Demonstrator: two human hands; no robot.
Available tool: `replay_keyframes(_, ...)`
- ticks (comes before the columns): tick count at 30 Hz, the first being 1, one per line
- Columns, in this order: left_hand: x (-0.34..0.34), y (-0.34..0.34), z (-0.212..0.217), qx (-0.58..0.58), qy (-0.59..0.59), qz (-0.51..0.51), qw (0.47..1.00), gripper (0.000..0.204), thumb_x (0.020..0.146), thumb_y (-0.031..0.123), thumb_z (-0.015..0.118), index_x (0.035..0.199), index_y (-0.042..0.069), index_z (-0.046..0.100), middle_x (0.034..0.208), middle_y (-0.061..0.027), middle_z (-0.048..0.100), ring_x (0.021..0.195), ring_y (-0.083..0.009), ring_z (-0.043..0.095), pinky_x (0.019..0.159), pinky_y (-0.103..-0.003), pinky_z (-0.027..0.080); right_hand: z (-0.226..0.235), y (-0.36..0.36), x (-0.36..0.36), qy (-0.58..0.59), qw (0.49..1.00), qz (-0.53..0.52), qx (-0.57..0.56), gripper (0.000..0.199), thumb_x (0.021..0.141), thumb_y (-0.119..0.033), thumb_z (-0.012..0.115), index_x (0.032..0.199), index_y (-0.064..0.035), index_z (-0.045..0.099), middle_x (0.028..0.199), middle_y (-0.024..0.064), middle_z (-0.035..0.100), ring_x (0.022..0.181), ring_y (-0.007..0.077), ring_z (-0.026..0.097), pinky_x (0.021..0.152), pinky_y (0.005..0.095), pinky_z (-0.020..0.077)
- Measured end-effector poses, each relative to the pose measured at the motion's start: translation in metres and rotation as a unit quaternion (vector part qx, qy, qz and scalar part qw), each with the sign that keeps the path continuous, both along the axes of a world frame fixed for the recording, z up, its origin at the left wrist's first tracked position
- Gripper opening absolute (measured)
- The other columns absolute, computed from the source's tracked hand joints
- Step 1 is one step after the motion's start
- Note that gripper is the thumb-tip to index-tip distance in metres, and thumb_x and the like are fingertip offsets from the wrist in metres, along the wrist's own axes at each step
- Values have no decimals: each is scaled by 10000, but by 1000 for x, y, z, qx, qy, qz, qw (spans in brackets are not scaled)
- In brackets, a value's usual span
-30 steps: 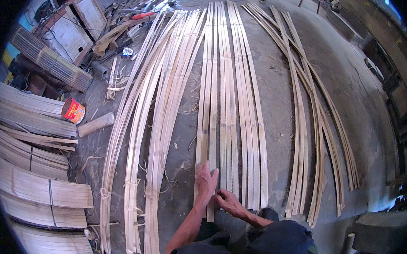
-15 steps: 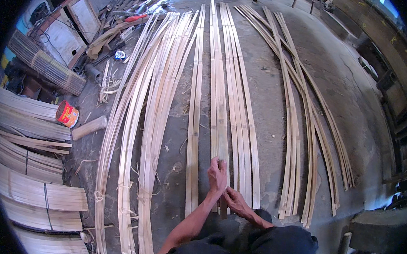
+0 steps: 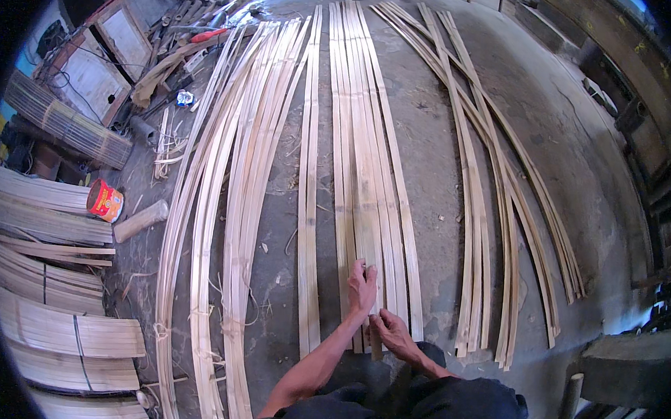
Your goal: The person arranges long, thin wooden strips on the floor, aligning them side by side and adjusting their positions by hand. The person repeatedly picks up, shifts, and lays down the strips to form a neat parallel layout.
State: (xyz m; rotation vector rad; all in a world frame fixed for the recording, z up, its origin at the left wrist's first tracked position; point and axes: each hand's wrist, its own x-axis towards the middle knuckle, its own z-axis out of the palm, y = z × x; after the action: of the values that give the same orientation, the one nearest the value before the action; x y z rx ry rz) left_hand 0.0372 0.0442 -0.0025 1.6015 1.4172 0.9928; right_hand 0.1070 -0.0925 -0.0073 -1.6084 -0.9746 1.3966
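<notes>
Left hand (image 3: 361, 289) curls over long, flat, pale bamboo strips (image 3: 363, 173), grip unclear; right hand (image 3: 395, 334) seemingly pinches their near ends. Even pressure should prevent twisting.

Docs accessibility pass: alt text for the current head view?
A person's left hand and right hand touch the near end of long pale strips on a grey floor. More strips lie either side; a red tub sits left.
</notes>
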Motion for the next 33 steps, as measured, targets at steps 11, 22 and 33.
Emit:
replay_keyframes(11,-35,24,7,173,214,-137,952,381,863,110,591,1238,48,567,1320,-136,523,1235,-321,485,1035,-452,373,56,10,-5,-128,991,3,36,711,954,-219,607,1548,-154,222,677,123,521,628,161,471,614,326,437)
replay_keyframes(22,-54,20,7,165,344,-211,900,603,846,266,614,1411,101,483,1541,-157,320,1436,-328,281,1174,-540,172,45,14,-1,-163,985,46,14,713,932,-248,640,1529,-141,266,704,245,564,595,253,527,631,353,478)
replay_keyframes(33,-54,20,17,130,344,-185,911,589,942,438,524,1446,141,455,1523,-192,328,1422,-376,284,1156,-602,132,54,24,1,-303,941,149,5,692,930,-260,604,1493,-53,259,795,247,663,775,468,639,686,513,500)
